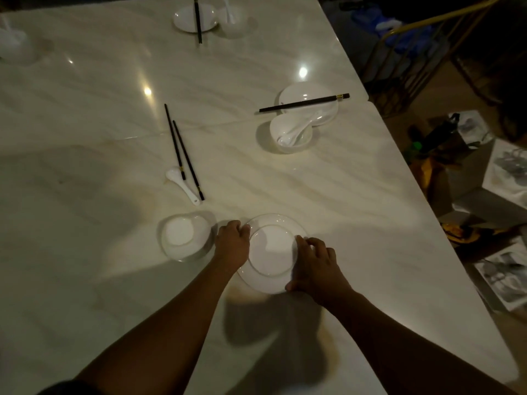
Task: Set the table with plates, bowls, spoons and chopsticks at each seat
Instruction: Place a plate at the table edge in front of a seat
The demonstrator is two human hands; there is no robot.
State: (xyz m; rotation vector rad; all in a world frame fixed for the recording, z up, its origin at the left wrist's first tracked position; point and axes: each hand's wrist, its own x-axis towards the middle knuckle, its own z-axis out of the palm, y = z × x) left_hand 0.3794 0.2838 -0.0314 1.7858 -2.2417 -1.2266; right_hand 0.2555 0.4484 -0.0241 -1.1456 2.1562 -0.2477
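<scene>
A white plate (pixel 271 252) lies on the marble table (pixel 356 195) in front of me. My left hand (pixel 232 243) grips its left rim and my right hand (pixel 316 266) grips its right rim. A white bowl (pixel 184 236) stands just left of my left hand. Beyond it lie a white spoon (pixel 182 185) and a pair of black chopsticks (pixel 184 152), loose on the table. At the right seat a plate (pixel 308 101) carries chopsticks (pixel 303 103), with a bowl (pixel 289 134) holding a spoon (pixel 295 132) beside it.
A far seat has a plate (pixel 186 18) with chopsticks (pixel 197 19) across it. White objects (pixel 11 44) stand at the far left edge. A gold-framed chair (pixel 422 47) and clutter on the floor (pixel 470 172) lie past the table's right edge.
</scene>
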